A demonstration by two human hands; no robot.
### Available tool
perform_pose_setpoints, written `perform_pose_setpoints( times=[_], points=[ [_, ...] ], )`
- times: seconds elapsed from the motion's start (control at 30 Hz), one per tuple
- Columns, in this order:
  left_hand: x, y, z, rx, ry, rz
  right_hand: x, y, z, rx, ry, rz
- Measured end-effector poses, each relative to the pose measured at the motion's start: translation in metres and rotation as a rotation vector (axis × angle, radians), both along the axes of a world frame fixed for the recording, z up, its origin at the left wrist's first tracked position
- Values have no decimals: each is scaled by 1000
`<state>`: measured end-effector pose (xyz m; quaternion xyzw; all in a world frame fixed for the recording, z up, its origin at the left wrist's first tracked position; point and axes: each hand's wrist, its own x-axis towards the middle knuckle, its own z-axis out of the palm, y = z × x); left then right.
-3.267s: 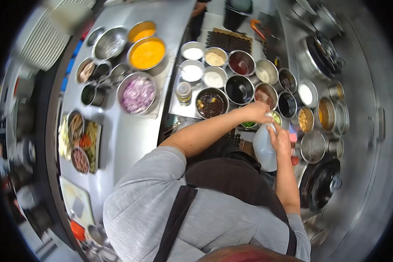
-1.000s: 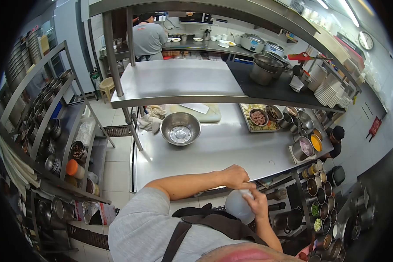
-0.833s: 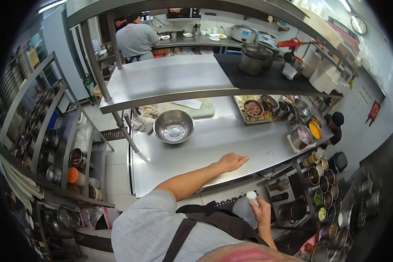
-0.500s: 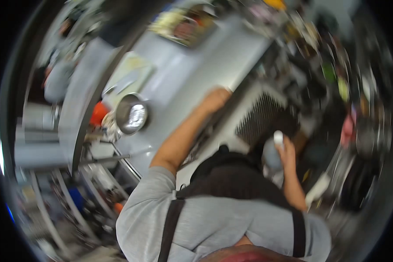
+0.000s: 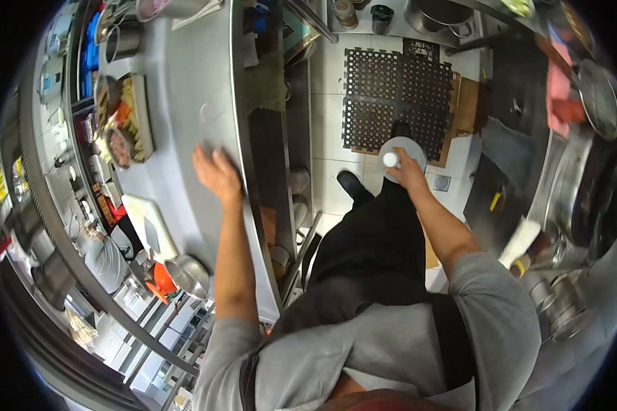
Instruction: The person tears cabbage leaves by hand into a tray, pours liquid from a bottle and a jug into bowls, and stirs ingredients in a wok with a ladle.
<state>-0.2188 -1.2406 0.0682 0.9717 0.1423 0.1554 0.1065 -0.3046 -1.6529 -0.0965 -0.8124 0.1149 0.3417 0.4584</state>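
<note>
My left hand (image 5: 216, 175) is over the steel worktop (image 5: 199, 82) close to its edge, fingers apart and holding nothing. Down at my right side, my right hand (image 5: 410, 171) grips a round pale-grey thing with a white knob (image 5: 391, 159) on top; I cannot tell whether it is a lid or a jug. It hangs above the floor, overlapping my shoe and the mat in this view. Left of my left hand lie a white cutting board (image 5: 144, 216) with a knife (image 5: 151, 236) on it, a metal bowl (image 5: 188, 275) and a tray of cut food (image 5: 140, 120).
A black perforated rubber mat (image 5: 373, 103) covers part of the tiled floor ahead. At the far end stand a large pot (image 5: 439, 17) and small jars (image 5: 345, 14). Pans (image 5: 600, 96) and other metalware line the right side. Shelves (image 5: 267, 178) sit under the worktop.
My view has swung round and sharpened, now facing along the aisle. My left hand has spread its fingers over the worktop. My right hand still holds the pale-grey thing.
</note>
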Motion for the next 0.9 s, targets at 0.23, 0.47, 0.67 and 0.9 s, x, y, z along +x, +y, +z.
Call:
perform_pose_setpoints(
  times=[0.23, 0.47, 0.67, 0.9],
  points=[
    [-3, 7, -1, 15, 126, 30, 60, 106, -109, -68, 113, 103],
    [-4, 9, -1, -128, 95, 83, 114, 228, -172, 85, 60, -137],
    [-8, 13, 1, -99, 140, 56, 113, 301, -190, 324, 187, -215],
    [-7, 9, 0, -91, 205, 82, 97, 321, -179, 363, 164, -285]
  ],
)
